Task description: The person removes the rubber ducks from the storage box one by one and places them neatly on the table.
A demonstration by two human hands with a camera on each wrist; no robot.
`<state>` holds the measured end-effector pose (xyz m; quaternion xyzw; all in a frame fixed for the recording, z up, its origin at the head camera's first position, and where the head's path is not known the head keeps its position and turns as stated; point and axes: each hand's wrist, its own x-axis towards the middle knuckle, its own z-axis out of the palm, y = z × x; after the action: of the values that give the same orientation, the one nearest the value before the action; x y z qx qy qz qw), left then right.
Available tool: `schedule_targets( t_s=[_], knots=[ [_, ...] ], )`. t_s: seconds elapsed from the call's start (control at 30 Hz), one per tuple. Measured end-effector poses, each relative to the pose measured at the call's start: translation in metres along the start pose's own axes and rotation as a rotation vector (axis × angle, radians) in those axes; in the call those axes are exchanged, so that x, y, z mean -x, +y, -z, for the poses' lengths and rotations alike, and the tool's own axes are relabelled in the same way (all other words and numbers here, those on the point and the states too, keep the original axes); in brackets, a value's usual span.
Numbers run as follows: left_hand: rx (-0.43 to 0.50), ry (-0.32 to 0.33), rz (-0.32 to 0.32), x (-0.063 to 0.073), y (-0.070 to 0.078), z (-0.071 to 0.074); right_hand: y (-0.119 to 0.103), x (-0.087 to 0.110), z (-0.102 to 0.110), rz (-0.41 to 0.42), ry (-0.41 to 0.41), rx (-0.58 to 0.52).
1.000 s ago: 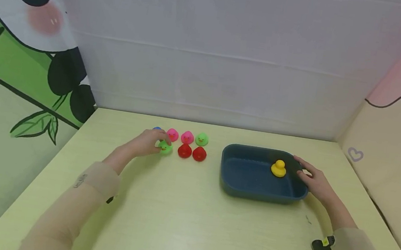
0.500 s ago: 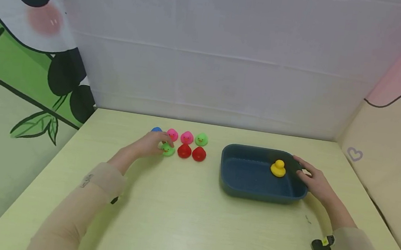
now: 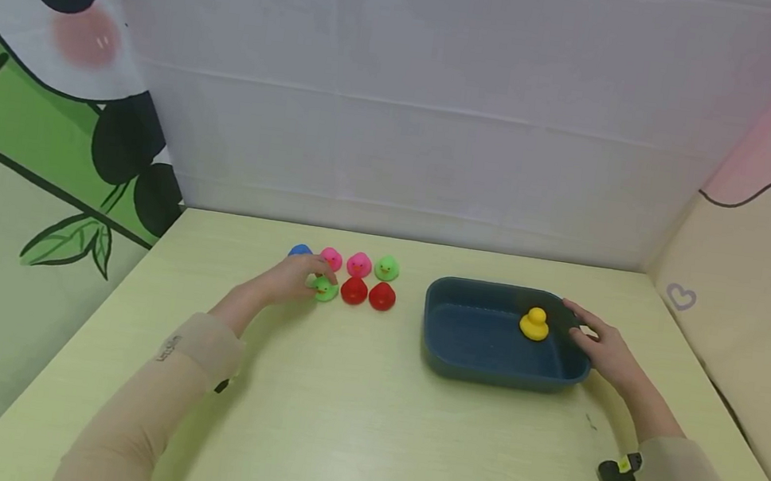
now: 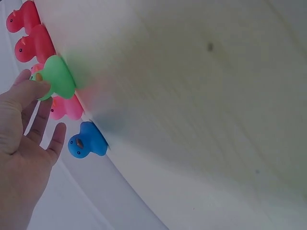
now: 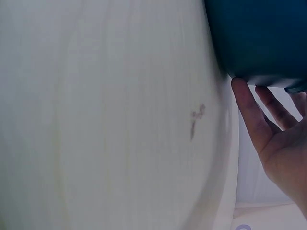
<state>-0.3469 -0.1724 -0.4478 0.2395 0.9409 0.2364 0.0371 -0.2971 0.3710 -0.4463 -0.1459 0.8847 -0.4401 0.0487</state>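
Note:
My left hand (image 3: 294, 276) pinches a green rubber duck (image 4: 58, 79) by its head between thumb and fingers, the duck's base close over the tabletop. The other fingers spread past it toward a blue rubber duck (image 4: 88, 140) and a pink rubber duck (image 4: 69, 108). At the right, my right hand (image 3: 606, 349) holds the right end of a dark blue tray (image 3: 470, 373), its thumb over the rim. Fingertips (image 5: 241, 86) touch the tray's outer wall in the right wrist view. Inside the tray, toward that hand, sits a yellow rubber duck (image 3: 535, 324).
Two red ducks (image 3: 353, 291) stand just right of the held duck. Behind them are another pink duck (image 3: 358, 264) and a second green duck (image 3: 387, 268). A white wall sheet (image 3: 403, 154) borders the table's (image 3: 360, 446) far edge; patterned panels flank both sides.
My left hand has shifted slightly right with its fingers at the green duck, which now stands nearer the red ducks. More of the blue duck shows. My right hand stays at the tray.

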Motion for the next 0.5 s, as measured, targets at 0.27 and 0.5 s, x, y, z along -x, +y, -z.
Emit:
schedule_targets(
  t_s=[0.27, 0.5],
  knots=[
    [0.003, 0.014, 0.001, 0.003, 0.002, 0.004, 0.002, 0.000, 0.000, -0.004, 0.002, -0.001],
    [-0.008, 0.061, -0.064, 0.012, 0.013, 0.014, -0.001, 0.001, 0.000, -0.002, 0.000, -0.004]
  ],
)
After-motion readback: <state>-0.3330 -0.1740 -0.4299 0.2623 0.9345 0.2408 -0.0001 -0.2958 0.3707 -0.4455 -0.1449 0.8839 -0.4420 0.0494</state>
